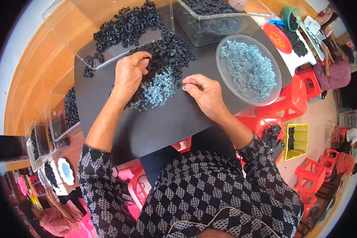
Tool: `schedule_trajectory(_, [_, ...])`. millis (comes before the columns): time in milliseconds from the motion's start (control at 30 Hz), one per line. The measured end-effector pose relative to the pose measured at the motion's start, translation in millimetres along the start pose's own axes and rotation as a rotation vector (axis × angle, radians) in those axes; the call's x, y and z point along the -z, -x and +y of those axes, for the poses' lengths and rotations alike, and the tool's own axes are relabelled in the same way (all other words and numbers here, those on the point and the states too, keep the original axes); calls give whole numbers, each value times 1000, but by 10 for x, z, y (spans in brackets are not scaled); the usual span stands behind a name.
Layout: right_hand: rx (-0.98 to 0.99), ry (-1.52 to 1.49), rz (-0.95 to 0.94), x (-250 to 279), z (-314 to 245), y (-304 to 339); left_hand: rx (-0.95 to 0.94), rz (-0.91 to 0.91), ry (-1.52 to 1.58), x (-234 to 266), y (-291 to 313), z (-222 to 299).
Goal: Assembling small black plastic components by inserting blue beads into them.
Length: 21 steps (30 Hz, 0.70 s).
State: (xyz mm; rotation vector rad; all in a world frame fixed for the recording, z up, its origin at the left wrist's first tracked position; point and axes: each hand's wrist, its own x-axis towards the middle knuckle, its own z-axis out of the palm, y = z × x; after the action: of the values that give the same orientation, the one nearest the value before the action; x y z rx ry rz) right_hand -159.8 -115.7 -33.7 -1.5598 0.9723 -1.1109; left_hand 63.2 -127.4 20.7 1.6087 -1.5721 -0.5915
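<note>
My left hand is closed in a pinch at the edge of a heap of small black plastic parts; what its fingertips hold, if anything, is hidden. Across from it, my right hand pinches a tiny piece between thumb and forefinger, too small to name. Between the hands lies a loose pile of small bluish metal springs, touching the black parts. Both piles rest on a dark table. To the right, an oval clear tray holds many more springs.
Clear plastic bins with black parts stand at the table's far side, another bin beside them. Red stools and a yellow crate are on the right. People sit at other tables on both sides.
</note>
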Motion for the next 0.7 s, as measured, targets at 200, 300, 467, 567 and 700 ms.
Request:
schedule_trajectory(200, [57, 29, -11, 8, -35, -8, 187, -35, 301, 184, 494, 176])
schedule_trajectory(300, [86, 96, -19, 42, -12, -2, 273, -51, 462, 142, 793, 207])
schedule_trajectory(467, [183, 345, -11, 50, -52, -25, 358, 36, 650, 80, 1216, 216])
schedule_trajectory(567, [446, 627, -11, 5, -100, -42, 362, 68, 744, 53, 1389, 171])
schedule_trajectory(700, [561, 666, -7, -46, -148, -6, 349, 114, 748, -26, 1514, 240])
